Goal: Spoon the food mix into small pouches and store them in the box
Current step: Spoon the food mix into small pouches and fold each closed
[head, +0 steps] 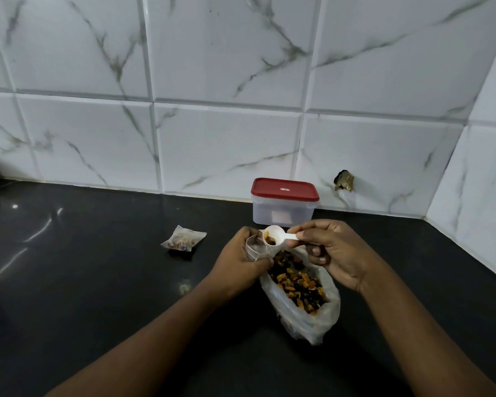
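Observation:
My left hand [238, 259] grips a small clear pouch [254, 248], holding its mouth open just above the counter. My right hand [331, 247] pinches the handle of a white plastic spoon [275, 236], whose bowl carries a little food mix and is tipped at the pouch's mouth. Below both hands lies an open plastic bag of food mix [301, 293], orange and dark pieces showing. A filled small pouch [184, 239] lies on the counter to the left. The box [284, 203], translucent with a red lid on, stands against the wall behind my hands.
The black glossy counter [98, 267] runs to a white marble-tiled wall [226, 110], which turns a corner at the right. A dark hole [343, 181] shows in a tile right of the box. A dark blurred object sits at the far left edge.

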The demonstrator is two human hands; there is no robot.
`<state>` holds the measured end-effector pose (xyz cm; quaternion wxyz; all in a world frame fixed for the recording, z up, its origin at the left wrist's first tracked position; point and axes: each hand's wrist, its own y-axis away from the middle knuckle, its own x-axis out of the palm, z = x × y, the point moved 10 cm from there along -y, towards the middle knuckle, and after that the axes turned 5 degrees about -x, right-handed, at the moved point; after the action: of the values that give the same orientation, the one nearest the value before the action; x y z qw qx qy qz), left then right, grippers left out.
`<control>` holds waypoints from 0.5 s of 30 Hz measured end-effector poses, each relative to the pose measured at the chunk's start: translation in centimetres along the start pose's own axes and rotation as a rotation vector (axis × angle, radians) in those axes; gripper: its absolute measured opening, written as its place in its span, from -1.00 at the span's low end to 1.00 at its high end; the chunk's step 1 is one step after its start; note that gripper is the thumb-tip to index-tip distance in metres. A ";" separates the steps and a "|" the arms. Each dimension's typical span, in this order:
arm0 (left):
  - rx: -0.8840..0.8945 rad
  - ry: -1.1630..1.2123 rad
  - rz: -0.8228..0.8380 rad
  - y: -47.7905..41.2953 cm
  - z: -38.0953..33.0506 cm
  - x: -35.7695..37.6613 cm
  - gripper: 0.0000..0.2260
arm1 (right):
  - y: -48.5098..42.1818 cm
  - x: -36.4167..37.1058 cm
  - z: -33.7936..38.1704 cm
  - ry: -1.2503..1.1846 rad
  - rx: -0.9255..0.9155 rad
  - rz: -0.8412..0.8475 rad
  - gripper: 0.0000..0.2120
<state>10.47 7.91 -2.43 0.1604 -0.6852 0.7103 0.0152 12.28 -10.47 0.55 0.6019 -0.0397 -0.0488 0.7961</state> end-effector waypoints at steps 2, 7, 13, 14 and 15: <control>0.005 0.009 0.003 0.0 0.0 0.1 -0.68 | 0.5 1.4 1.4 0.295 -0.118 0.055 -0.83; 0.008 0.006 -0.023 0.0 -0.1 -0.1 -0.69 | 1.1 3.7 2.3 0.618 -0.255 0.155 -0.78; -0.011 0.011 -0.023 0.0 -0.1 -0.3 -0.69 | 0.5 -0.8 3.9 0.771 -0.272 -0.023 -0.83; -0.013 0.007 -0.024 0.0 -0.1 -0.3 -0.69 | 0.3 -0.9 3.1 0.876 -0.226 0.018 -0.82; -0.014 0.004 -0.025 0.0 -0.1 -0.3 -0.69 | 0.1 -0.7 2.2 0.956 -0.179 0.065 -0.82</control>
<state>10.45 8.13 -2.24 0.1546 -0.6953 0.7017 0.0168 12.06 -11.24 2.73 0.5260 -0.4541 0.1660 0.6997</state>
